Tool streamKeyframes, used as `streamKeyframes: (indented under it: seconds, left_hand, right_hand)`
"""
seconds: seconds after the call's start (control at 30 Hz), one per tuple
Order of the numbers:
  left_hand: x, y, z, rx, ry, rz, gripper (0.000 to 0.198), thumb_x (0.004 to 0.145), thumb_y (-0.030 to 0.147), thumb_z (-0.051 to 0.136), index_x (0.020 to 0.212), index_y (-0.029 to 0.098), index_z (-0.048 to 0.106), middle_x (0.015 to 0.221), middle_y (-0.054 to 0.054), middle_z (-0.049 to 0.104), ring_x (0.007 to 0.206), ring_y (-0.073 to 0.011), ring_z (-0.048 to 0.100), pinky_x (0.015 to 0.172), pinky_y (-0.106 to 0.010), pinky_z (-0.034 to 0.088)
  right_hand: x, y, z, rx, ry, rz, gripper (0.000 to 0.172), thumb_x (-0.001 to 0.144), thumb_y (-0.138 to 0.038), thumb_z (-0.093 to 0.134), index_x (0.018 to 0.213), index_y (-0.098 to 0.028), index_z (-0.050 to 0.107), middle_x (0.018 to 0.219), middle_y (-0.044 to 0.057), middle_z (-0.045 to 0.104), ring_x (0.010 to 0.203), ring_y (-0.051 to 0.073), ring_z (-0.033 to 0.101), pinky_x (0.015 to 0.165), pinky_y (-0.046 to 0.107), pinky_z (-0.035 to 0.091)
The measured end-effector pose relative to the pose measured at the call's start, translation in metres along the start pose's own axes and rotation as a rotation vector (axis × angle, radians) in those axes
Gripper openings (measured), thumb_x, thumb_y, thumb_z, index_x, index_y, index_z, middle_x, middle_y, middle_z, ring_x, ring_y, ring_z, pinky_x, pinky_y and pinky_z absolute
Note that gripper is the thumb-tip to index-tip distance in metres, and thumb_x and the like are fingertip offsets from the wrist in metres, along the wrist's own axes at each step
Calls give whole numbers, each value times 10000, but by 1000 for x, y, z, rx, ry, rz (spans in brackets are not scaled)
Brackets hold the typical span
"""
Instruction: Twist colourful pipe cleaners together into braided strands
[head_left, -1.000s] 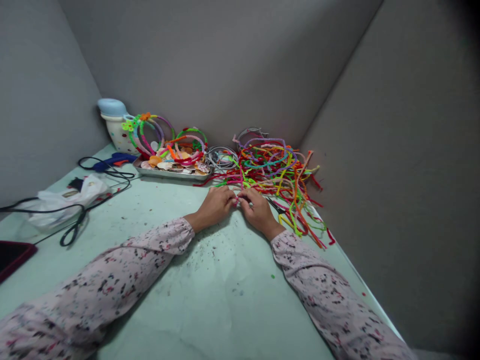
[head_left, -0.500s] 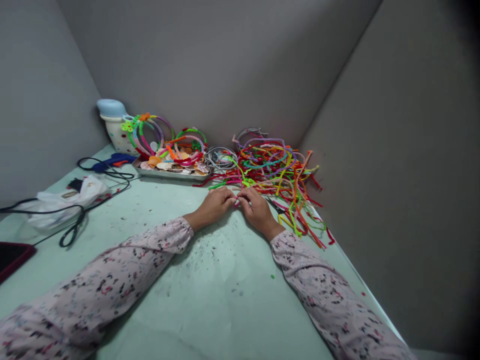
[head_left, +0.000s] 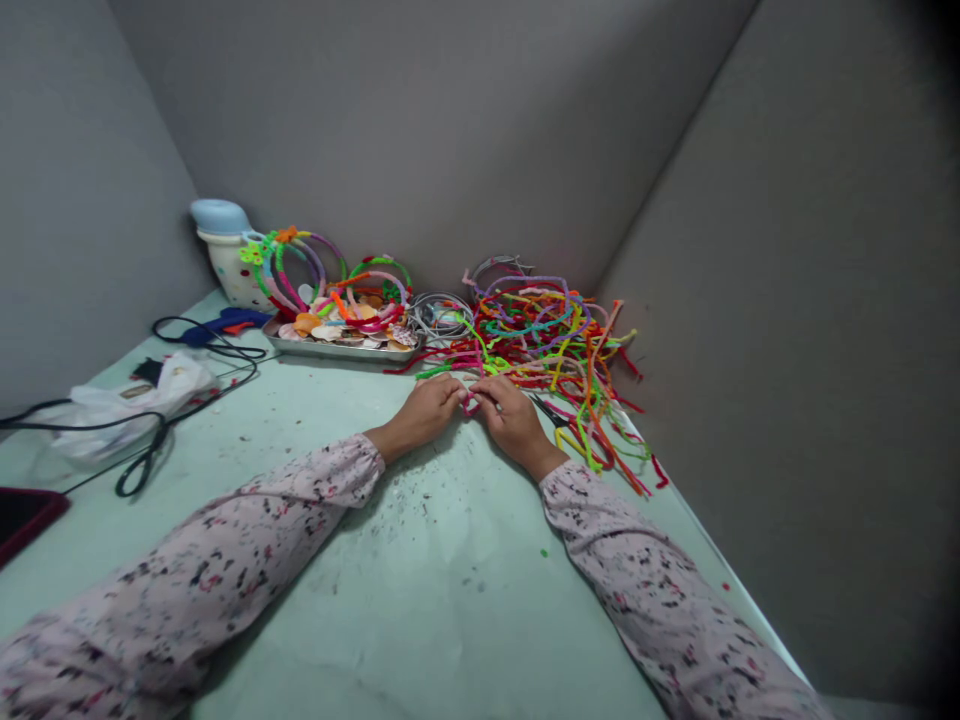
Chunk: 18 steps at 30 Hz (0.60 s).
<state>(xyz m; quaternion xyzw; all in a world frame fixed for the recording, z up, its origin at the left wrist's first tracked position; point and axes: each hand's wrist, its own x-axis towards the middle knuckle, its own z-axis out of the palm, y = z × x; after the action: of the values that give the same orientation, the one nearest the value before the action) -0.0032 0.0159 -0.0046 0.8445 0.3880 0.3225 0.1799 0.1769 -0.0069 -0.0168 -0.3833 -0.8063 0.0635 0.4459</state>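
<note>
A small piece of pink pipe cleaner (head_left: 470, 405) is pinched between my two hands, close above the table. My left hand (head_left: 430, 408) grips it from the left with thumb and fingertips. From the right, my right hand (head_left: 511, 418) has its thumb and fingers closed on the same piece. Most of the piece is hidden by the fingers. Just beyond the hands lies a tangled heap of colourful pipe cleaners (head_left: 532, 325). Scissors (head_left: 553, 412) with dark blades lie right of my right hand, partly under loose strands.
A metal tray (head_left: 337, 350) of shells with several fuzzy hoops stands at the back, beside a coil of grey wire (head_left: 441, 316). Back left are a white container with a blue lid (head_left: 225, 250), a blue tool (head_left: 225, 325), black cable (head_left: 161, 450), a plastic bag (head_left: 135, 405) and a dark red-edged device (head_left: 30, 520).
The fingertips have shifted slightly, and more of the pink pipe cleaner shows as a bent shape between my hands. The forearms stay where they were.
</note>
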Motion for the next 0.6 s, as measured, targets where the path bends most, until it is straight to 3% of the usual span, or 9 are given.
streamKeyframes:
  seconds: [0.37, 0.6]
  left_hand:
    - [0, -3, 2, -39, 16, 17, 301, 941, 274, 403, 751, 163, 608, 780, -24, 593, 760, -150, 532, 748, -292, 425]
    - [-2, 2, -1, -108, 5, 2, 246, 906, 279, 468, 819, 173, 673, 853, -28, 662, 836, -161, 579, 806, -303, 439]
  right_hand:
    - [0, -1, -1, -10, 0, -6, 174, 934, -203, 465, 1000, -216, 626, 1003, 76, 642, 995, 202, 587, 896, 373, 483]
    - [0, 1, -1, -17, 2, 13, 182, 924, -199, 471, 1004, -216, 634, 1011, 82, 650, 1010, 214, 590, 904, 385, 485]
